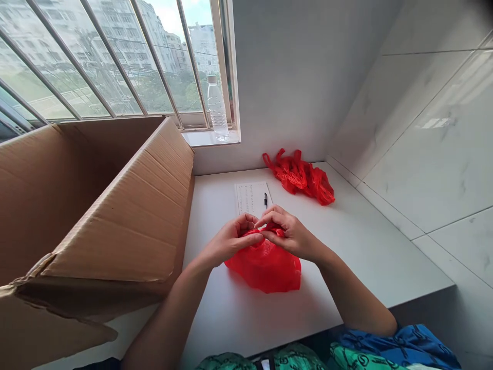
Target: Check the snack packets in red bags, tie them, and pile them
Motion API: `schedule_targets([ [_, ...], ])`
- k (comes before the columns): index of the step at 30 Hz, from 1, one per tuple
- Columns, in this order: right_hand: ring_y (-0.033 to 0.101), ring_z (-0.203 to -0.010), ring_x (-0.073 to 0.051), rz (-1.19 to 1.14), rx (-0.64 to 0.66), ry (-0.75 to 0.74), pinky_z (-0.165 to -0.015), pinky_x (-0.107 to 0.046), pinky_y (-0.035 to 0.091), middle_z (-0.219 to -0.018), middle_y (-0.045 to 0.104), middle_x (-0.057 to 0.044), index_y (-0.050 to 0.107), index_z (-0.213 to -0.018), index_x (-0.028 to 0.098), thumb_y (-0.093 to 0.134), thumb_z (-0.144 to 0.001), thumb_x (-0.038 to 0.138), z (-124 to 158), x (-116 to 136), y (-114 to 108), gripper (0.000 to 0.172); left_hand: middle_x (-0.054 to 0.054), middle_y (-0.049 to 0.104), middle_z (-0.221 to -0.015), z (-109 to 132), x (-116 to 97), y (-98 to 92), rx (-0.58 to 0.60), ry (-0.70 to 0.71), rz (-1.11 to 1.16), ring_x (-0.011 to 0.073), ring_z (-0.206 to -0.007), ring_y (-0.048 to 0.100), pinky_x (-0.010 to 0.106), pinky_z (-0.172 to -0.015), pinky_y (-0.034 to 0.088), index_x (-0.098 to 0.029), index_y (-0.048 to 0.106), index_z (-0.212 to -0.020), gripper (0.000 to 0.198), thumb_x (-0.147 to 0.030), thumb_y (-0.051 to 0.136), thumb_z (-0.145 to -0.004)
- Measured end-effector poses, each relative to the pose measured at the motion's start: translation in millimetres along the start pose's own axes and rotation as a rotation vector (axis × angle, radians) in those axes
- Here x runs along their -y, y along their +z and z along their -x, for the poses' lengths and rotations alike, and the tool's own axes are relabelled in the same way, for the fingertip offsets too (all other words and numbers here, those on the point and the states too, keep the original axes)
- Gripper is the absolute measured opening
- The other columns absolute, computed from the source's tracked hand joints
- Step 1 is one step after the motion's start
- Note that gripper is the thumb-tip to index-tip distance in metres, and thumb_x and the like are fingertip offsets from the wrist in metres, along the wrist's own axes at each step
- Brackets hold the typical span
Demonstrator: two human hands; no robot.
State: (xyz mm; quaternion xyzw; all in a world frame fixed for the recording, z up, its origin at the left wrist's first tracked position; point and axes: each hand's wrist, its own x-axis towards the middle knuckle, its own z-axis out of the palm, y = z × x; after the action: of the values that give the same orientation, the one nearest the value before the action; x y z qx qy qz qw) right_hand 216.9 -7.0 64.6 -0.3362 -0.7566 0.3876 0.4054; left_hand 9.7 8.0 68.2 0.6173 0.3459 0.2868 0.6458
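Note:
A red plastic bag (265, 272) rests on the white tabletop in front of me, its gathered top between my hands. My left hand (236, 236) pinches the left side of that top, thumb against fingers. On the other side my right hand (287, 234) grips the bunched plastic, its fingertips almost meeting those of the left. Whether anything lies inside the bag I cannot tell. Just beyond the hands is a sheet of paper (248, 198) with writing, and a black pen (265, 200) lies on it.
A large open cardboard box (127, 221) stands close on the left, its flap reaching beside my left forearm. More red plastic bags (302, 177) lie crumpled at the back. A clear bottle (217, 110) stands on the sill of the barred window. Tiled wall (454, 133) bounds the right.

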Motion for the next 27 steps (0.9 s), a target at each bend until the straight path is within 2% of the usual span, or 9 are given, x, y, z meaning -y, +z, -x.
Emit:
schedule_targets([
  [2, 0.06, -0.084, -0.016, -0.024, -0.057, 0.014, -0.073, -0.031, 0.055, -0.101, 0.06, -0.004, 0.06, -0.107, 0.025, 0.064, -0.091, 0.035, 3.3, 2.4, -0.3, 0.019, 0.002, 0.061, -0.086, -0.3, 1.0, 1.8, -0.03, 0.057, -0.145, 0.0126, -0.074, 0.056, 0.023, -0.064, 0.044, -0.019, 0.059, -0.097, 0.026, -0.039, 0.07, -0.084],
  [6, 0.063, -0.082, -0.015, -0.024, -0.195, -0.07, -0.075, -0.032, 0.057, -0.105, 0.063, -0.004, 0.061, -0.096, 0.024, 0.069, -0.087, 0.03, 12.1, -0.3, 6.6, 0.013, -0.004, 0.053, -0.064, 2.9, -1.9, 7.7, -0.264, 0.142, -0.469, 0.0106, -0.06, 0.049, 0.021, -0.056, 0.038, -0.021, 0.064, -0.098, 0.013, -0.028, 0.06, -0.088],
  [8, 0.066, -0.091, -0.017, 0.052, -0.234, -0.15, -0.079, -0.033, 0.058, -0.107, 0.064, -0.005, 0.065, -0.095, 0.026, 0.066, -0.09, 0.026, 17.8, -3.3, 9.6, 0.006, -0.002, 0.061, -0.071, 7.4, -5.9, 11.4, -0.231, 0.144, -0.406, 0.0124, -0.066, 0.056, 0.023, -0.062, 0.044, -0.022, 0.065, -0.107, 0.02, -0.025, 0.055, -0.09],
  [12, 0.066, -0.104, -0.021, 0.199, -0.284, -0.263, -0.087, -0.04, 0.058, -0.108, 0.067, -0.005, 0.07, -0.098, 0.031, 0.062, -0.091, 0.019, 32.8, -7.1, 10.3, 0.016, 0.009, 0.069, -0.109, 14.5, -5.6, 15.3, -0.078, 0.069, 0.014, 0.0219, -0.098, 0.065, 0.031, -0.083, 0.053, -0.021, 0.069, -0.112, 0.028, -0.037, 0.059, -0.092],
  [15, 0.062, -0.11, -0.025, 0.2, -0.227, -0.256, -0.091, -0.046, 0.055, -0.108, 0.069, -0.005, 0.072, -0.095, 0.032, 0.066, -0.088, 0.017, 53.9, -9.6, 5.3, 0.017, 0.009, 0.072, -0.1, 13.6, 10.2, 7.9, -0.36, 0.05, 0.135, 0.021, -0.09, 0.067, 0.031, -0.079, 0.054, -0.017, 0.074, -0.101, 0.031, -0.044, 0.065, -0.088],
  [19, 0.061, -0.114, -0.026, 0.014, -0.09, -0.034, -0.095, -0.047, 0.053, -0.092, 0.074, -0.002, 0.073, -0.09, 0.032, 0.071, -0.086, 0.017, 100.5, -20.1, -9.6, 0.016, 0.009, 0.073, -0.101, 12.9, 45.7, -12.2, -0.791, 0.164, 0.057, 0.0215, -0.104, 0.065, 0.034, -0.1, 0.049, -0.016, 0.075, -0.097, 0.033, -0.044, 0.075, -0.08],
  [23, 0.062, -0.117, -0.026, -0.127, 0.048, 0.245, -0.1, -0.047, 0.052, -0.1, 0.075, -0.005, 0.073, -0.093, 0.03, 0.066, -0.09, 0.029, 143.6, -34.6, -26.6, 0.008, 0.011, 0.071, -0.106, 25.2, 74.8, -21.4, -0.84, 0.115, 0.004, 0.0234, -0.106, 0.065, 0.042, -0.105, 0.046, -0.015, 0.068, -0.114, 0.047, -0.051, 0.068, -0.084],
  [25, 0.056, -0.127, -0.027, -0.048, 0.007, 0.323, -0.106, -0.049, 0.048, -0.127, 0.066, -0.008, 0.067, -0.118, 0.03, 0.067, -0.089, 0.037, 151.9, -40.1, -29.5, 0.029, 0.011, 0.066, -0.122, 34.8, 78.8, -19.1, -0.756, 0.124, -0.096, 0.0243, -0.114, 0.063, 0.045, -0.105, 0.046, -0.022, 0.048, -0.14, 0.059, -0.053, 0.059, -0.09],
  [27, 0.041, -0.14, -0.03, 0.162, -0.058, 0.333, -0.113, -0.053, 0.039, -0.153, 0.042, -0.01, 0.043, -0.146, 0.032, 0.071, -0.084, 0.047, 147.3, -44.1, -23.7, 0.07, 0.012, 0.052, -0.142, 42.5, 76.0, -12.2, -0.674, 0.141, -0.304, 0.0266, -0.127, 0.055, 0.05, -0.107, 0.044, -0.031, 0.024, -0.153, 0.07, -0.053, 0.054, -0.094],
])
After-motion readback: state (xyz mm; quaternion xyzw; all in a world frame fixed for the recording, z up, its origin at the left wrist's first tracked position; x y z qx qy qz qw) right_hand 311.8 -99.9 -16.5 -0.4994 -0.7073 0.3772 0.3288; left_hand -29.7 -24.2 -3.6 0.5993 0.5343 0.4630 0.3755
